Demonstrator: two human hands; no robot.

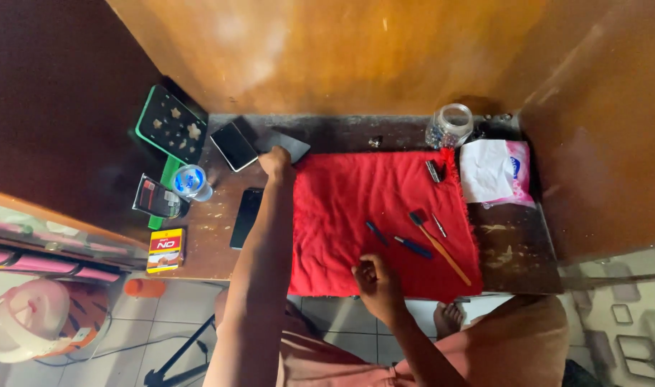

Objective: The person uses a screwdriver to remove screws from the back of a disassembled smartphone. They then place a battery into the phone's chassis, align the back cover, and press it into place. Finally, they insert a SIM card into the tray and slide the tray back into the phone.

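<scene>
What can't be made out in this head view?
- Dark flat item at left hand: partly hidden by the hand; kind unclear.
- Right hand fingers: curled; any contents hidden.
- Small metal part on red cloth: too small to identify.
- Jar contents: blurred.

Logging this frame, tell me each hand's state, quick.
Left hand: on the dark tablet; grip cannot be told.
Right hand: fingers curled above the red cloth; contents unclear.

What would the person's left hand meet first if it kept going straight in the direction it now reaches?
The left hand already reaches the dark flat device; beyond it probably the wooden wall, though depth is unclear.
</scene>
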